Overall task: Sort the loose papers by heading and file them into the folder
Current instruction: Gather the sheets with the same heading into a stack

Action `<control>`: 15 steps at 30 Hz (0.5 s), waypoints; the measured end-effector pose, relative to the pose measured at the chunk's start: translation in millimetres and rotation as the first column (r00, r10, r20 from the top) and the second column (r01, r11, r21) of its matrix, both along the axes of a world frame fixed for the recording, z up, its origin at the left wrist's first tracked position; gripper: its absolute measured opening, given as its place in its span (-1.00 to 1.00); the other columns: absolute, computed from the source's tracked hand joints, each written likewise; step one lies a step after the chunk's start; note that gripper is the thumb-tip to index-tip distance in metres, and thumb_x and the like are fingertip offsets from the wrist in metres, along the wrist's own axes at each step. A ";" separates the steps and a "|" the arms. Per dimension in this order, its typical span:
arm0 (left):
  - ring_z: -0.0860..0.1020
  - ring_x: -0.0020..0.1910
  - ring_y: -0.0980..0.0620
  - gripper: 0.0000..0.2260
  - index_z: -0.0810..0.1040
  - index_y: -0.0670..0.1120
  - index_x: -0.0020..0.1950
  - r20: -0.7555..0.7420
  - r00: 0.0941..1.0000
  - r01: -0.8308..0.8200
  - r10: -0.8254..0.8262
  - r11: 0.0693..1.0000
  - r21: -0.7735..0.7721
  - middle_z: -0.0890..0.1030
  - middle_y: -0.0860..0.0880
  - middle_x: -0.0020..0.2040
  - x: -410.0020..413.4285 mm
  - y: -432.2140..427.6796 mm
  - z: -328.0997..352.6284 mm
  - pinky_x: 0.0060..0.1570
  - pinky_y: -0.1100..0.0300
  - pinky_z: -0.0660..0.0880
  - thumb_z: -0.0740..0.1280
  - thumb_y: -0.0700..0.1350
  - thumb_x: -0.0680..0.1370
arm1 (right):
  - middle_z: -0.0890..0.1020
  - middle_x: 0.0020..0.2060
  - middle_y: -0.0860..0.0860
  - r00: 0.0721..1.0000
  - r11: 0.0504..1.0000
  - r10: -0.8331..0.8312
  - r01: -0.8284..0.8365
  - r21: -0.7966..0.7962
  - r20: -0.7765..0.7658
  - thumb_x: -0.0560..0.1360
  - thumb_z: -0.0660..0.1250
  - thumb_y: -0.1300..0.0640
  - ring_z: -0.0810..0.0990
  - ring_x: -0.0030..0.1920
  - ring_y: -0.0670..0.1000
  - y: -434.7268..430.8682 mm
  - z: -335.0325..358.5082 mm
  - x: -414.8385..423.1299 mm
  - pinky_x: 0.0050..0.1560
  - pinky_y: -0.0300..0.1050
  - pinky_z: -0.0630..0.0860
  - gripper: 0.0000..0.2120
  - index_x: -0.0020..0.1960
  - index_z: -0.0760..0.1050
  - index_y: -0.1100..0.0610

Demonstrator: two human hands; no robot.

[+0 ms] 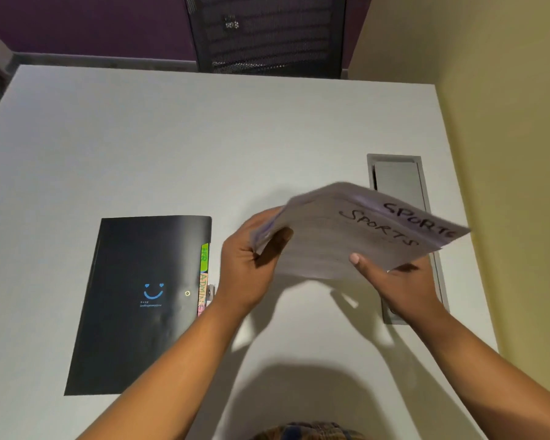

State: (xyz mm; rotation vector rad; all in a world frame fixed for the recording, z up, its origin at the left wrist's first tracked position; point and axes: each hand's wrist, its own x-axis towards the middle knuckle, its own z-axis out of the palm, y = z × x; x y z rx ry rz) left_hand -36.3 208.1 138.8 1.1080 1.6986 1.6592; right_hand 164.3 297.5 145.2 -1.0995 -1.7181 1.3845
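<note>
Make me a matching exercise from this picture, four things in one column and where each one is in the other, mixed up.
Things:
1. black folder
2. stack of papers
3. green tab
4. mesh chair

Places:
A. past the far edge of the table
B. held by the left hand and right hand
C. lying closed on the table
D. sticking out of the folder's right edge

Pairs: 1-C, 2-B, 3-D, 4-A

Left hand (251,258) and right hand (397,281) raised, fingers curled, gripping.
</note>
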 end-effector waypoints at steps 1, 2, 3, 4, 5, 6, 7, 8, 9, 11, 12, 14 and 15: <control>0.60 0.17 0.17 -0.78 0.64 -0.13 0.18 -0.068 0.998 0.016 -0.020 0.999 -0.048 0.66 -0.01 0.14 -0.5 -2.1 -8.3 0.20 0.25 0.48 0.37 -0.28 0.55 | 0.71 -0.02 -0.26 1.000 1.000 0.002 -0.002 -0.013 0.003 0.40 0.50 0.38 0.67 0.04 -0.20 -0.9 -4.7 -1.0 0.03 -0.33 0.58 -0.60 0.07 0.57 -0.05; 0.58 0.16 0.25 -0.81 0.64 -0.17 0.15 -0.104 0.994 0.035 -0.046 0.994 -0.101 0.65 -0.02 0.13 -0.8 -5.6 -18.4 0.18 0.34 0.46 0.38 -0.30 0.55 | 0.72 0.00 -0.18 1.000 0.999 -0.003 0.003 -0.037 0.005 0.39 0.51 0.36 0.69 0.05 -0.13 -1.3 -9.6 -1.0 0.04 -0.26 0.61 -0.61 0.07 0.59 -0.04; 0.59 0.14 0.26 -0.80 0.65 -0.22 0.13 -0.122 0.989 0.059 -0.077 0.987 -0.147 0.66 -0.05 0.12 -3.4 -10.0 -30.8 0.16 0.38 0.45 0.38 -0.35 0.53 | 0.73 -0.02 -0.15 1.000 0.998 -0.010 0.011 -0.069 0.011 0.40 0.52 0.34 0.69 0.03 -0.11 -1.5 -13.4 -1.0 0.02 -0.23 0.62 -0.64 0.05 0.60 -0.04; 0.61 0.11 0.22 -0.77 0.66 -0.24 0.12 -0.081 0.992 0.078 -0.096 0.976 -0.201 0.67 -0.08 0.11 -6.6 -13.9 -38.7 0.13 0.35 0.48 0.36 -0.41 0.51 | 0.73 -0.07 -0.16 0.999 0.995 -0.021 0.024 -0.094 0.029 0.40 0.52 0.33 0.70 0.00 -0.13 -1.5 -17.2 -1.3 0.00 -0.22 0.63 -0.67 0.01 0.61 -0.04; 0.63 0.08 0.17 -0.73 0.66 -0.23 0.12 -0.036 0.994 0.096 -0.108 0.965 -0.245 0.69 -0.08 0.09 -8.6 -18.3 -44.9 0.11 0.31 0.51 0.35 -0.48 0.50 | 0.73 -0.11 -0.19 0.998 0.993 -0.026 0.031 -0.115 0.049 0.41 0.51 0.33 0.70 -0.03 -0.15 -2.0 -18.1 -2.4 -0.03 -0.24 0.63 -0.69 -0.02 0.62 -0.06; 0.64 0.08 0.13 -0.68 0.66 -0.21 0.12 -0.018 0.992 0.113 -0.123 0.957 -0.266 0.69 -0.06 0.08 -10.7 -21.5 -49.1 0.10 0.28 0.52 0.34 -0.51 0.49 | 0.73 -0.12 -0.21 0.998 0.992 -0.024 0.030 -0.121 0.056 0.42 0.50 0.33 0.69 -0.03 -0.17 -3.2 -19.5 -2.9 -0.03 -0.26 0.61 -0.69 -0.05 0.64 -0.08; 0.64 0.10 0.14 -0.66 0.66 -0.20 0.12 -0.014 0.991 0.121 -0.130 0.953 -0.279 0.69 -0.03 0.08 -11.2 -23.6 -51.4 0.12 0.30 0.51 0.34 -0.52 0.47 | 0.73 -0.12 -0.22 0.999 0.992 -0.021 0.027 -0.121 0.049 0.43 0.49 0.34 0.69 -0.01 -0.17 -5.3 -17.7 -4.5 -0.01 -0.29 0.60 -0.67 -0.08 0.67 -0.12; 0.63 0.12 0.19 -0.66 0.66 -0.21 0.12 -0.027 0.990 0.122 -0.136 0.949 -0.292 0.68 0.01 0.09 -11.2 -24.4 -50.8 0.13 0.35 0.48 0.34 -0.53 0.47 | 0.73 -0.13 -0.24 0.998 0.994 -0.039 0.043 -0.096 0.041 0.43 0.49 0.35 0.69 -0.02 -0.20 -7.8 -13.2 -5.6 -0.01 -0.31 0.59 -0.62 -0.12 0.69 -0.17; 0.61 0.10 0.27 -0.67 0.66 -0.22 0.13 -0.039 0.990 0.115 -0.132 0.949 -0.293 0.66 0.04 0.09 -11.5 -24.6 -48.8 0.11 0.42 0.46 0.32 -0.53 0.48 | 0.72 -0.16 -0.27 0.997 0.995 -0.076 0.078 -0.056 0.033 0.43 0.49 0.33 0.69 -0.06 -0.23 -10.6 -5.3 -7.3 -0.04 -0.33 0.57 -0.58 -0.14 0.69 -0.24; 0.61 0.06 0.31 -0.70 0.65 -0.29 0.12 -0.049 0.993 0.094 -0.108 0.969 -0.229 0.65 0.02 0.07 -10.9 -24.0 -38.5 0.05 0.47 0.46 0.30 -0.54 0.49 | 0.71 -0.22 -0.32 0.995 0.993 -0.100 0.101 0.055 -0.029 0.40 0.51 0.24 0.68 -0.12 -0.27 -14.2 12.0 -6.6 -0.06 -0.37 0.54 -0.66 -0.16 0.68 -0.24; 0.63 0.06 0.27 -0.72 0.65 -0.32 0.10 -0.070 0.994 0.066 -0.080 0.982 -0.177 0.66 -0.01 0.07 -9.9 -23.0 -34.7 0.04 0.45 0.47 0.31 -0.55 0.48 | 0.70 -0.21 -0.34 0.995 0.990 -0.081 0.087 0.113 -0.063 0.39 0.50 0.24 0.68 -0.11 -0.28 -16.3 17.1 -5.6 -0.05 -0.40 0.53 -0.72 -0.15 0.68 -0.18; 0.61 0.07 0.33 -0.77 0.65 -0.35 0.07 -0.099 0.994 0.029 -0.041 0.992 -0.124 0.65 0.04 0.05 -8.6 -19.2 -30.5 0.04 0.49 0.45 0.35 -0.53 0.48 | 0.69 -0.15 -0.36 0.996 0.984 -0.017 0.031 0.174 -0.082 0.39 0.49 0.26 0.66 -0.06 -0.30 -17.4 21.4 -10.3 0.00 -0.43 0.51 -0.74 -0.05 0.63 -0.07; 0.57 0.07 0.42 -0.80 0.66 -0.33 0.06 -0.147 0.988 0.020 -0.039 0.991 -0.132 0.62 0.10 0.04 -8.1 -17.3 -35.5 0.05 0.54 0.41 0.37 -0.49 0.48 | 0.69 -0.13 -0.35 0.999 0.987 0.004 0.004 0.162 -0.052 0.39 0.49 0.27 0.67 -0.04 -0.29 -16.0 17.3 -12.8 0.02 -0.41 0.51 -0.73 -0.02 0.62 -0.05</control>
